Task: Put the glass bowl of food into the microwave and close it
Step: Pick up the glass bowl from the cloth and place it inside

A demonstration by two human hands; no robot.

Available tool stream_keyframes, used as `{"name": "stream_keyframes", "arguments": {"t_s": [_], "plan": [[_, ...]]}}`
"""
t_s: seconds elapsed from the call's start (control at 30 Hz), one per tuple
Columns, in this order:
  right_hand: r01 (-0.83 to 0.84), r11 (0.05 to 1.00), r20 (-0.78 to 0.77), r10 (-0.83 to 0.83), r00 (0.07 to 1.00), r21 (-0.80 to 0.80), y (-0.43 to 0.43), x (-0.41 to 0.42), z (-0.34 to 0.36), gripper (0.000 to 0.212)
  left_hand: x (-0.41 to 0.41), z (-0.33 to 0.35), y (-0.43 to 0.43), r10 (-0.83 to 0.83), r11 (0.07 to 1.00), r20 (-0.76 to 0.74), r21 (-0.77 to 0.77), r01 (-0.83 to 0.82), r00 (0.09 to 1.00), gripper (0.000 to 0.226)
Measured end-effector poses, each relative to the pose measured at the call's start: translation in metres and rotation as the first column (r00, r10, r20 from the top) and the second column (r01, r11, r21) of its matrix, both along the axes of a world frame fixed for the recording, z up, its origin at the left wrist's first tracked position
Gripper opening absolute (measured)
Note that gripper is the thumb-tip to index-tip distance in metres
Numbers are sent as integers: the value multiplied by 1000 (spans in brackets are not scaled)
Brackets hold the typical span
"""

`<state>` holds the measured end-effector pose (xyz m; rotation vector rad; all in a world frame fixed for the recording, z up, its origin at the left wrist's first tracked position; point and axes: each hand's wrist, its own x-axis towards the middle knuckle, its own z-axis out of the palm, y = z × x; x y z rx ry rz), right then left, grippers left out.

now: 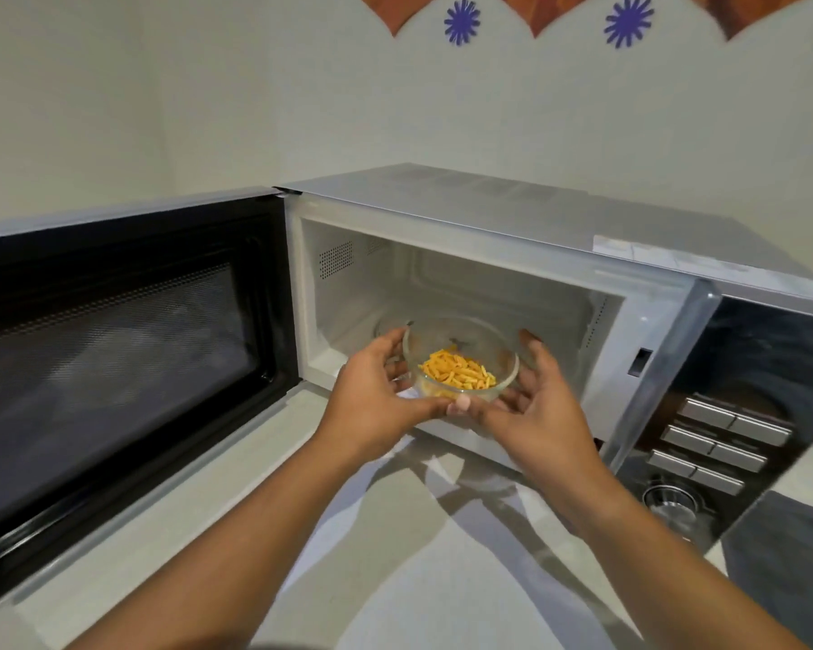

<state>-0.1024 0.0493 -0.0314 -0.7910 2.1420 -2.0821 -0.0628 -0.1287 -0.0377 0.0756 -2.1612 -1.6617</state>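
A clear glass bowl with yellow-orange food pieces in it is held at the mouth of the open microwave. My left hand cups the bowl's left side and underside. My right hand grips its right side, thumb near the front rim. The bowl sits just over the front lip of the white cavity; whether it touches the floor is unclear. The microwave door is swung wide open to the left, with its dark mesh window facing me.
The mirrored control panel with silver buttons and a round knob is to the right of the cavity. The microwave stands on a pale counter against a light wall. A dark surface lies at the lower right.
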Motion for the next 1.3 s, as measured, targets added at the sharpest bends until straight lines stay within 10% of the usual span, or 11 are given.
{"name": "stream_keyframes", "arguments": {"t_s": [0.2, 0.5, 1.3], "plan": [[205, 979, 174, -205, 963, 19, -22, -43, 11, 25, -55, 9, -10, 12, 999, 87, -38, -8, 996, 96], [533, 827, 474, -402, 783, -180, -60, -101, -1, 22, -119, 1, -19, 13, 1000, 163, -15, -10, 987, 64], [605, 796, 267, -581, 769, -9, -71, -151, -28, 39, -156, -10, -17, 6, 997, 229, -78, 13, 973, 78]]}}
